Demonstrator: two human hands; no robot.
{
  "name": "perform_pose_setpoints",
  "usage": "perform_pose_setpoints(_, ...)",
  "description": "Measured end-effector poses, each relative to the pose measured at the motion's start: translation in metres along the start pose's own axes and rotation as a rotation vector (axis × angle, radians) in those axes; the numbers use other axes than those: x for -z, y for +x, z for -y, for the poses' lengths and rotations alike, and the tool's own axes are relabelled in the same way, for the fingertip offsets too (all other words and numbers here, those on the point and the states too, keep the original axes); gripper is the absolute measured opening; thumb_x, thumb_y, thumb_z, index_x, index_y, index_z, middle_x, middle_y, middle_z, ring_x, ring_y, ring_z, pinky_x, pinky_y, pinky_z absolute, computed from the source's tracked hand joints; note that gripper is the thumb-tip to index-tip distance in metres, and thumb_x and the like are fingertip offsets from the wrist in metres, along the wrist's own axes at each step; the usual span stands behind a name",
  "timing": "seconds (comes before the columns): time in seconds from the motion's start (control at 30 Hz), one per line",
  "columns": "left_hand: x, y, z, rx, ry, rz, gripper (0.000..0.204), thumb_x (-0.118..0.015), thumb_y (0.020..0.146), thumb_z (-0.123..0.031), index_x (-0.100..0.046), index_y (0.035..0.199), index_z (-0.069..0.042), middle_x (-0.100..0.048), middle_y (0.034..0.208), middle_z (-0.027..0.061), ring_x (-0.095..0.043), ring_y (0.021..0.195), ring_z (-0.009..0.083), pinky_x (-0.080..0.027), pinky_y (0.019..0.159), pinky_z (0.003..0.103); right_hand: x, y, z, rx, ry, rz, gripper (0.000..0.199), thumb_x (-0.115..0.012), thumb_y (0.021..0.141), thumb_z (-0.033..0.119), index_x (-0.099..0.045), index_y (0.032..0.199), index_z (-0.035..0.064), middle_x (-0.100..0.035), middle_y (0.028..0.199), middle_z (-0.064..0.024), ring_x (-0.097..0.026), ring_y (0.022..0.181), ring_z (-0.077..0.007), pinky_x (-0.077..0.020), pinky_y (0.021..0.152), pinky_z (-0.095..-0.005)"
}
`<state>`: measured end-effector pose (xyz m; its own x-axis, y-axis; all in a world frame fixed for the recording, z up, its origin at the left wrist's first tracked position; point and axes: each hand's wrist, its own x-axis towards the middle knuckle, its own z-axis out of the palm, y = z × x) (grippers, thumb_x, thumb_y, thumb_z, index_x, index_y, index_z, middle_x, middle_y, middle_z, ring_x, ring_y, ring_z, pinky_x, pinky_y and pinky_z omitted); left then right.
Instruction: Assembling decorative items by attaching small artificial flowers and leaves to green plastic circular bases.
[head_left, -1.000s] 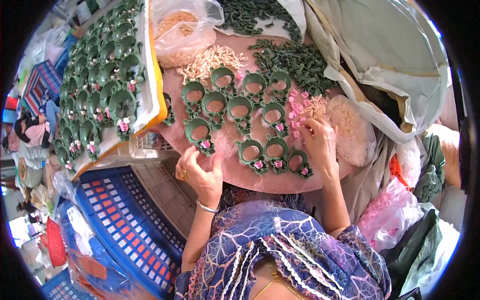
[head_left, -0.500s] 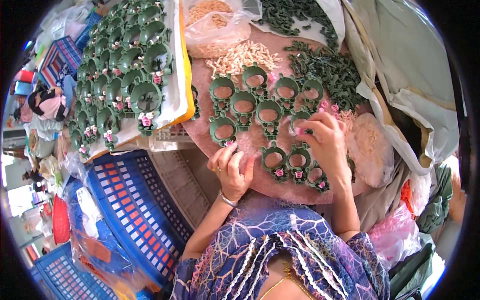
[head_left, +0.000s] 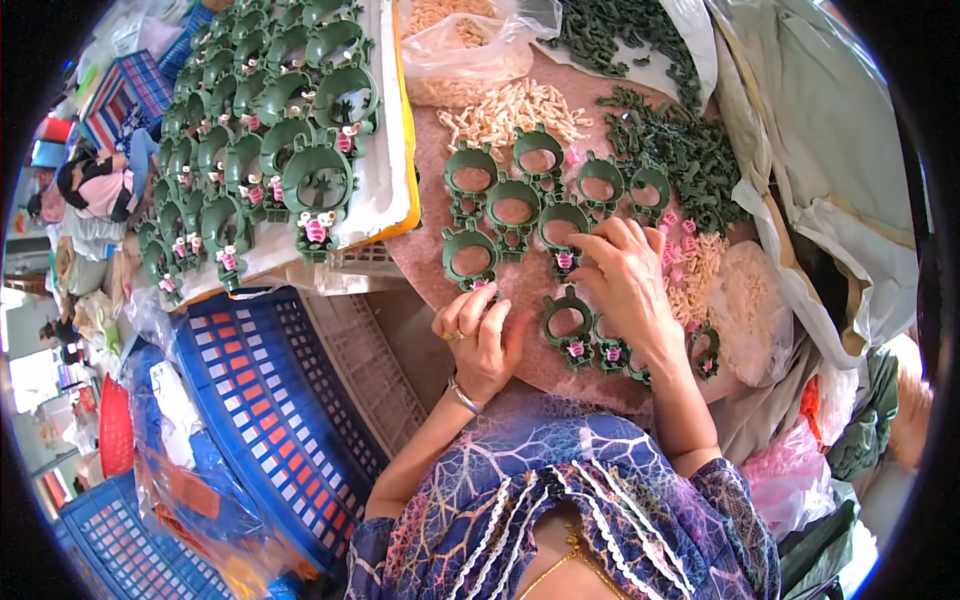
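Several green, round frog-shaped frames with ears lie on the pink tabletop (head_left: pixel 425 215). My left hand (head_left: pixel 478 345) is at the foot of the leftmost green frame (head_left: pixel 447 262), its fingertips by a small pink piece and its thumb held apart. My right hand (head_left: pixel 632 290) reaches over the middle group, fingers bent against the right side of another green frame (head_left: pixel 544 228). A pink piece (head_left: pixel 565 260) sits at that frame's foot, beside my fingertips; anything between them is hidden. Nearer me, a green frame with a pink piece (head_left: pixel 576 350) lies partly beside others under my right wrist.
At left, a white tray with a yellow edge (head_left: pixel 410 180) holds rows of similar frames. Beige pegs (head_left: pixel 515 112), dark green parts (head_left: pixel 690 165) and pink pieces (head_left: pixel 676 250) lie in heaps. A blue basket (head_left: pixel 265 400) stands below; grey cloth (head_left: pixel 810 130) hangs at right.
My right hand has moved left, from one frame to its neighbour, where a pink piece now shows at the foot. My left hand stays by the same frame. The whole view has shifted slightly.
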<state>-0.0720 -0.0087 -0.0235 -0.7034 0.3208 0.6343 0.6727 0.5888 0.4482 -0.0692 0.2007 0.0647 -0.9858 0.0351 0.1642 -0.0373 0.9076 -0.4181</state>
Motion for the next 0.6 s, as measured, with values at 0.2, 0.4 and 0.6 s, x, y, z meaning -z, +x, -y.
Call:
perform_pose_setpoints(0.2, 0.001, 0.002, -0.001, -0.006, 0.003, -0.020, 0.035, -0.080, 0.083, -0.026, -0.061, 0.108, -0.012, -0.061, 0.122, 0.0062, -0.057, 0.110, 0.0259, -0.037, 0.096, 0.041, 0.033, -0.030, -0.040, -0.240, -0.163, -0.239, 0.018, -0.069, 0.080, 0.008, -0.072, 0.098, 0.0099, -0.065, 0.092, -0.0069, -0.062, 0.096, -0.0269, -0.0391, 0.086, -0.0412)
perform_pose_setpoints(0.4, 0.006, 0.006, -0.007, -0.053, 0.047, -0.006, 0.032, -0.081, 0.083, -0.021, -0.059, 0.106, -0.012, -0.062, 0.118, 0.0071, -0.057, 0.107, 0.0283, -0.037, 0.095, 0.042, 0.039, -0.058, -0.075, -0.376, -0.204, -0.145, 0.023, -0.071, 0.079, 0.006, -0.074, 0.101, 0.0108, -0.068, 0.099, -0.0089, -0.062, 0.100, -0.0285, -0.0384, 0.090, -0.0409)
perform_pose_setpoints(0.6, 0.001, 0.006, -0.008, -0.114, 0.036, -0.020, 0.030, -0.080, 0.084, -0.023, -0.062, 0.106, -0.013, -0.063, 0.117, 0.0038, -0.058, 0.106, 0.0235, -0.036, 0.093, 0.039, 0.027, -0.055, -0.077, -0.230, -0.123, -0.098, 0.033, -0.074, 0.075, 0.004, -0.072, 0.107, 0.0108, -0.063, 0.101, -0.0086, -0.062, 0.099, -0.0283, -0.0403, 0.090, -0.0395)
